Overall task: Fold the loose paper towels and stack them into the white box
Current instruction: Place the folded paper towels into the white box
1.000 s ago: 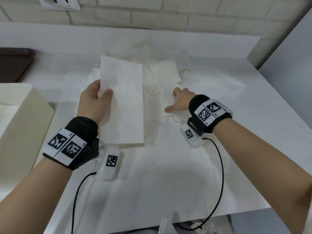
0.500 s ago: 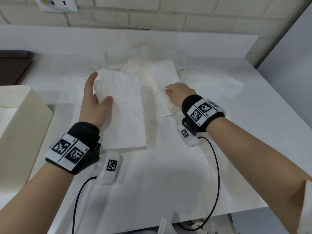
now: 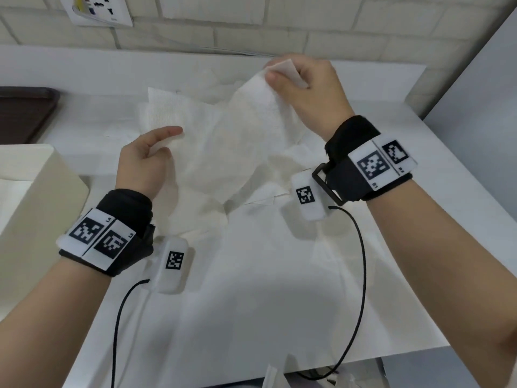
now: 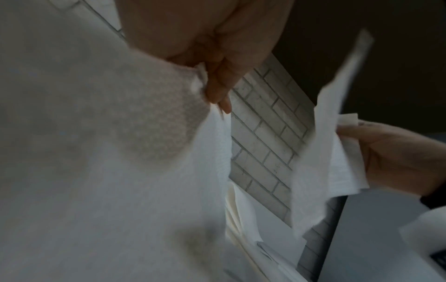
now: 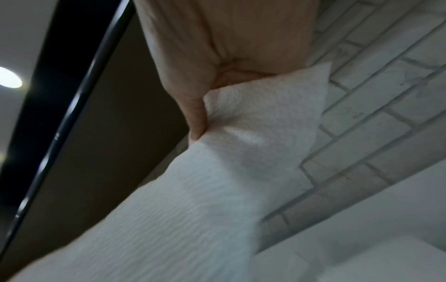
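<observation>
A white-painted brick wall (image 3: 307,29) backs the white table (image 3: 265,289), which fills the head view from 6 o'clock up to the middle. Against the table's left edge, at 9 o'clock, stands the white box (image 3: 36,208), its near wall cream in shadow; what lies inside cannot be made out. A dark tray (image 3: 22,113) sits beyond it at about 10 o'clock.

The heap of loose paper towels (image 3: 201,88) lies at 12 o'clock, well apart from the box. A second ago the right hand was low among that heap, and the left hand gripped a flat folded sheet upright. Now the right hand (image 3: 305,91) has risen to about 1 o'clock and pinches a corner of a lifted paper towel (image 3: 237,141) between thumb and curled fingers, so the sheet hangs slack across the middle. The left hand (image 3: 145,161), at about 9 o'clock of centre, has its forefinger stretched flat; the left wrist view shows its fingertips (image 4: 217,91) nipping the edge of a sheet, probably the same one, though blur makes that uncertain.

So one towel has been drawn clear of the pile and is being spread between both hands. As I judge it, folding of this sheet is only starting, and the trip to the box is not yet begun.
</observation>
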`<state>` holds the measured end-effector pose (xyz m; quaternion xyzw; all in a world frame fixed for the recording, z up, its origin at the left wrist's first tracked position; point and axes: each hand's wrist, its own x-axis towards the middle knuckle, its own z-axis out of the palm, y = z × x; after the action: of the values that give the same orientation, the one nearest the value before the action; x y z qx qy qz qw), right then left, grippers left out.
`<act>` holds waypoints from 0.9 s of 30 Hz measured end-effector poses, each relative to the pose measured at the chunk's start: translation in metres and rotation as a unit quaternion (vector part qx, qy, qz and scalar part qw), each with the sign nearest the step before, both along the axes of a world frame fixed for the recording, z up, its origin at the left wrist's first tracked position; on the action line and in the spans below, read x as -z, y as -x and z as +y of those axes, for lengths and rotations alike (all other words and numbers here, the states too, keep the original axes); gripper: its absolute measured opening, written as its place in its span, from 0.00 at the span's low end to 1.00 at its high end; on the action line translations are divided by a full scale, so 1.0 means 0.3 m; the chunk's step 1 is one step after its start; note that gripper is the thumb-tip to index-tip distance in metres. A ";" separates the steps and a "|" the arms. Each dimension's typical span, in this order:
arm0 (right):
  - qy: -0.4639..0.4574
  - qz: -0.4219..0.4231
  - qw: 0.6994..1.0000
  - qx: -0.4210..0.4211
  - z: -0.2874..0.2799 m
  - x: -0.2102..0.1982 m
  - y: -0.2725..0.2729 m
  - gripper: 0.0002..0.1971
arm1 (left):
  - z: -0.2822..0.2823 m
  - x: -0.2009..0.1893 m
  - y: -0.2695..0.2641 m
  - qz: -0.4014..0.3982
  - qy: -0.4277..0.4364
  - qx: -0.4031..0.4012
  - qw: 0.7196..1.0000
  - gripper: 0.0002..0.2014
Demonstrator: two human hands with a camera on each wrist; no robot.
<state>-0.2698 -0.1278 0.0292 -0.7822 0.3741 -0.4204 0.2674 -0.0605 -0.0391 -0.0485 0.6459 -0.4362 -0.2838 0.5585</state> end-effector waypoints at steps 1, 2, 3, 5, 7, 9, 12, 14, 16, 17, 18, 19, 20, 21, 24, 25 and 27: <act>-0.003 -0.007 0.999 -0.037 0.012 -0.020 -0.005 0.05 | -0.003 -0.007 -0.002 0.013 0.008 0.013 1.000 0.18; -0.008 -0.008 0.997 -0.071 0.025 -0.040 -0.012 0.03 | -0.001 -0.020 -0.004 0.024 0.010 0.025 0.999 0.14; -0.014 -0.004 0.995 -0.102 0.039 -0.059 -0.017 0.03 | 0.001 -0.033 -0.004 0.029 0.009 0.037 0.999 0.12; -0.035 0.015 0.987 -0.157 0.065 -0.095 -0.030 0.04 | 0.006 -0.050 -0.005 0.034 0.000 0.068 0.997 0.14; -0.057 0.037 0.978 -0.197 0.081 -0.119 -0.041 0.04 | 0.022 -0.081 0.009 0.067 -0.010 0.114 0.991 0.18; -0.067 0.063 0.973 -0.213 0.090 -0.130 -0.062 0.01 | 0.040 -0.103 0.027 0.102 -0.011 0.163 0.981 0.19; -0.031 0.127 0.979 -0.155 0.092 -0.118 -0.118 0.11 | 0.068 -0.112 0.063 0.094 0.016 0.198 0.976 0.11; 0.003 0.157 0.982 -0.103 0.090 -0.090 -0.154 0.15 | 0.077 -0.110 0.079 0.081 0.034 0.177 0.980 0.05; 0.053 0.174 0.983 -0.032 0.097 -0.049 -0.180 0.17 | 0.079 -0.097 0.082 0.085 0.050 0.138 0.985 0.05; 0.079 0.181 0.980 0.018 0.104 -0.024 -0.189 0.22 | 0.082 -0.091 0.081 0.097 0.054 0.120 0.987 0.06; 0.091 0.170 0.979 0.063 0.112 0.004 -0.196 0.28 | 0.084 -0.085 0.074 0.108 0.059 0.103 0.987 0.07; 0.073 0.139 0.983 0.090 0.121 0.032 -0.203 0.34 | 0.088 -0.080 0.065 0.118 0.064 0.086 0.987 0.08; 0.021 0.101 0.990 0.092 0.131 0.058 -0.209 0.38 | 0.091 -0.076 0.054 0.124 0.068 0.071 0.987 0.09; -0.062 0.067 0.993 0.077 0.142 0.081 -0.214 0.40 | 0.093 -0.071 0.042 0.133 0.072 0.059 0.987 0.10; -0.310 0.038 0.950 -0.002 0.169 0.135 -0.228 0.28 | 0.095 -0.056 0.010 0.137 0.077 0.042 0.987 0.15; -0.332 0.039 0.942 -0.016 0.175 0.149 -0.234 0.21 | 0.097 -0.050 0.006 0.143 0.076 0.045 0.986 0.20; -0.313 0.033 0.949 -0.014 0.181 0.164 -0.250 0.14 | 0.102 -0.043 0.004 0.170 0.056 0.051 0.982 0.29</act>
<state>-0.1948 -0.0734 -0.0199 -0.6776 0.4845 -0.2528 0.4922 -0.0618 -0.0085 -0.0354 0.5323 -0.3827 -0.3929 0.6448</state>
